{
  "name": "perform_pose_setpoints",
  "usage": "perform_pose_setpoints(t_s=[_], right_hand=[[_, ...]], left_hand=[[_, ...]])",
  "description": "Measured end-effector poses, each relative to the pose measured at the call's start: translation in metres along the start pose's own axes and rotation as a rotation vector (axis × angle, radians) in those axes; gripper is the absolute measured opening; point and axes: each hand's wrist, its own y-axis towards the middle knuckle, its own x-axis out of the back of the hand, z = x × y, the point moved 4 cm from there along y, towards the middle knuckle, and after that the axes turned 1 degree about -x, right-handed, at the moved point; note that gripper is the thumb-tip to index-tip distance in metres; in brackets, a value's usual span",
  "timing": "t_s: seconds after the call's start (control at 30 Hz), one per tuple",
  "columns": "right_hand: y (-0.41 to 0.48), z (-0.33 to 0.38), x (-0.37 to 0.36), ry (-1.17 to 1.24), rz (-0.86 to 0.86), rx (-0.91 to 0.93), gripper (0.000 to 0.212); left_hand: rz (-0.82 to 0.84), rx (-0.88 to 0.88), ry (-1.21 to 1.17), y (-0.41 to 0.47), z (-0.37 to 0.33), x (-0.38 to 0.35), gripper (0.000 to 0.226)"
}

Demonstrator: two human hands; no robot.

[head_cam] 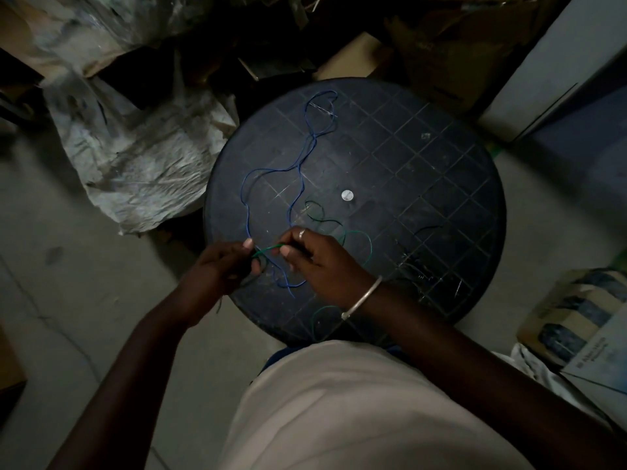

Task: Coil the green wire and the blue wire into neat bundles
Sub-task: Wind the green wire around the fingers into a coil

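A thin blue wire lies loose in long wavy loops on the round black table, running from its far side down to the near edge. The green wire lies in loose curls to the right of the blue one, and one loop shows under my right wrist. My left hand and my right hand meet at the table's near-left edge. Both pinch a short stretch of the green wire held between them. How much wire sits inside my left fist is hidden.
A small silver disc marks the table's middle. Crumpled white sacks lie on the floor to the left. Cardboard boxes stand behind the table and a taped box sits at the right. A metal bangle is on my right wrist.
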Motion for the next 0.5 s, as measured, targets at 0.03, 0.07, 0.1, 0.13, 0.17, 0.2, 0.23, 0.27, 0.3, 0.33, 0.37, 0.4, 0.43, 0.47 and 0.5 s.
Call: perform_pose_setpoints(t_s=[0.03, 0.07, 0.1, 0.13, 0.17, 0.2, 0.23, 0.27, 0.3, 0.33, 0.37, 0.4, 0.43, 0.47, 0.5], right_hand=[[0.002, 0.000, 0.001, 0.038, -0.030, 0.002, 0.008], [0.004, 0.001, 0.002, 0.094, -0.060, 0.007, 0.006], [0.007, 0.002, 0.003, 0.148, -0.087, 0.010, 0.006], [0.010, 0.003, 0.005, 0.185, -0.108, 0.017, 0.009], [0.013, 0.002, 0.006, 0.209, -0.122, 0.018, 0.012], [0.015, 0.001, 0.007, 0.224, -0.129, 0.018, 0.015], [0.016, 0.000, 0.007, 0.236, -0.140, 0.020, 0.017], [0.018, -0.001, 0.006, 0.246, -0.153, 0.025, 0.018], [0.018, -0.005, 0.004, 0.258, -0.165, 0.018, 0.018], [0.017, -0.009, 0.000, 0.264, -0.171, 0.001, 0.019], [0.017, -0.015, -0.005, 0.246, -0.172, -0.019, 0.022], [0.015, -0.021, -0.011, 0.194, -0.158, -0.034, 0.024], [0.013, -0.027, -0.018, 0.113, -0.126, -0.050, 0.026], [0.009, -0.031, -0.024, 0.028, -0.076, -0.062, 0.027], [0.005, -0.032, -0.028, -0.038, -0.014, -0.071, 0.026]], left_hand=[[0.067, 0.031, -0.022, -0.006, -0.003, 0.001, 0.051], [0.141, 0.052, -0.050, -0.013, -0.007, 0.001, 0.050], [0.221, 0.071, -0.097, -0.019, -0.010, 0.000, 0.048], [0.295, 0.092, -0.163, -0.026, -0.015, -0.002, 0.046], [0.353, 0.105, -0.242, -0.031, -0.019, -0.003, 0.044], [0.398, 0.104, -0.319, -0.037, -0.026, -0.006, 0.040], [0.420, 0.078, -0.394, -0.042, -0.033, -0.009, 0.036], [0.416, 0.034, -0.470, -0.046, -0.043, -0.014, 0.030], [0.378, -0.017, -0.548, -0.047, -0.052, -0.019, 0.024], [0.308, -0.058, -0.613, -0.046, -0.059, -0.022, 0.021], [0.218, -0.083, -0.654, -0.042, -0.063, -0.024, 0.025], [0.124, -0.107, -0.667, -0.036, -0.065, -0.024, 0.032], [0.054, -0.139, -0.663, -0.027, -0.066, -0.023, 0.037], [0.023, -0.187, -0.641, -0.020, -0.068, -0.023, 0.038], [0.013, -0.242, -0.607, -0.012, -0.069, -0.025, 0.035]])
